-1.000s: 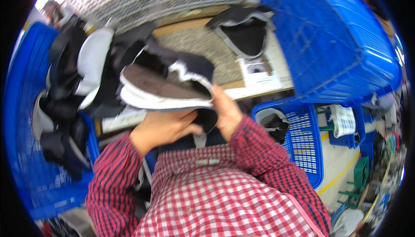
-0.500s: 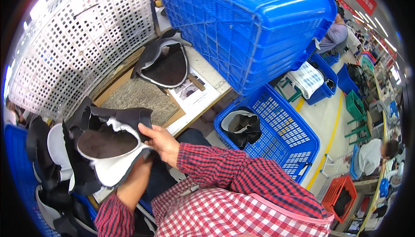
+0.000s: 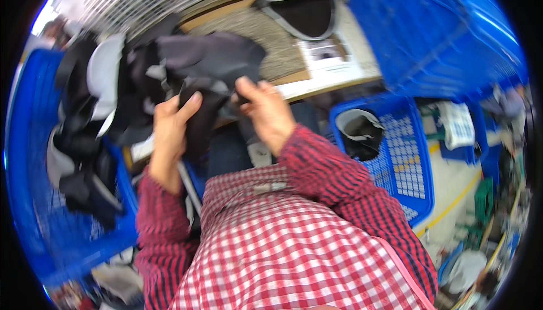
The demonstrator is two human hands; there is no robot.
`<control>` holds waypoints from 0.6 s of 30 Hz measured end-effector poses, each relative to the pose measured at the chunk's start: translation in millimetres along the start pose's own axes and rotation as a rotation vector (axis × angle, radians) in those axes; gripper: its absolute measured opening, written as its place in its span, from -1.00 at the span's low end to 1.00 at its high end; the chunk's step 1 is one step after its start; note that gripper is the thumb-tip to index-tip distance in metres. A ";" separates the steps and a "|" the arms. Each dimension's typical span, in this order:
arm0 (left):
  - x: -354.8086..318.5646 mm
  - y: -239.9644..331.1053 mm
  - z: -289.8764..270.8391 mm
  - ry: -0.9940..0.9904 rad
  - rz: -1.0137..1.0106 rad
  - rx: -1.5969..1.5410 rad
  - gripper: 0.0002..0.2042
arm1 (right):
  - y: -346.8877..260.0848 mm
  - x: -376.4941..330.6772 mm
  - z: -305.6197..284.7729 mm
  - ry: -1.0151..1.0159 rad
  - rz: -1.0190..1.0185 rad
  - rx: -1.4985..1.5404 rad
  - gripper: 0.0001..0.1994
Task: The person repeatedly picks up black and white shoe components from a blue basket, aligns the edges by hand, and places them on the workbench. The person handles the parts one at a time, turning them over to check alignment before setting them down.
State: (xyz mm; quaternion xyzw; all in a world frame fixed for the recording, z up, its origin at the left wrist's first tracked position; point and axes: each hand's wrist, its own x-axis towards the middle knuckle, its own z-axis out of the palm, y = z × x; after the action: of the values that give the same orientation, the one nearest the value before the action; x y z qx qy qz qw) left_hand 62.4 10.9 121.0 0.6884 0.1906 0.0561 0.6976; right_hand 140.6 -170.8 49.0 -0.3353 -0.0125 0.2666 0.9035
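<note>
Both hands up at frame centre, gripping one dark grey fabric piece (image 3: 209, 61). Left hand (image 3: 169, 126) closed on its lower edge, thumb up over the dark cloth; right hand (image 3: 266, 109) pinches the same piece from the right, fingers curled. Piece sits centre-top, over the edge of the worktable (image 3: 317, 81). Blurry view. Pile of black and white cut pieces (image 3: 90, 112) at left, hanging over a blue crate (image 3: 34, 197). Another black shaped piece (image 3: 305, 10) lies on the table at top. Blue basket (image 3: 407, 157) at right holds a dark piece with white lining (image 3: 359, 132). Large blue crate (image 3: 441, 27) upper right. Red checked shirt (image 3: 283, 242) fills the lower frame.
</note>
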 end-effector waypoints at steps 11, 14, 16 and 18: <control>-32.0 -59.8 -1.4 0.121 0.373 -0.135 -0.75 | 7.9 -8.2 9.3 0.035 -0.124 -0.406 -0.83; -27.6 -39.1 -17.5 -0.025 0.283 -0.186 -0.73 | -1.3 -10.0 13.1 -0.012 -0.100 -0.487 -0.83; -31.0 -31.9 -48.9 -0.231 0.016 0.121 -0.78 | -25.4 -13.7 28.0 -0.007 -0.042 -0.636 -0.83; -40.4 -33.8 -88.7 -0.219 -0.125 0.353 -0.78 | -70.6 -25.1 42.3 -0.159 -0.161 -0.961 -0.84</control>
State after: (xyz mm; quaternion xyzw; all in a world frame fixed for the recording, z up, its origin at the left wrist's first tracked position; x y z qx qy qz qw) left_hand -11.5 78.9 97.3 0.7887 0.1629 -0.0967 0.5849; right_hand 144.0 -202.4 129.0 -0.6906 -0.2286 0.1848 0.6608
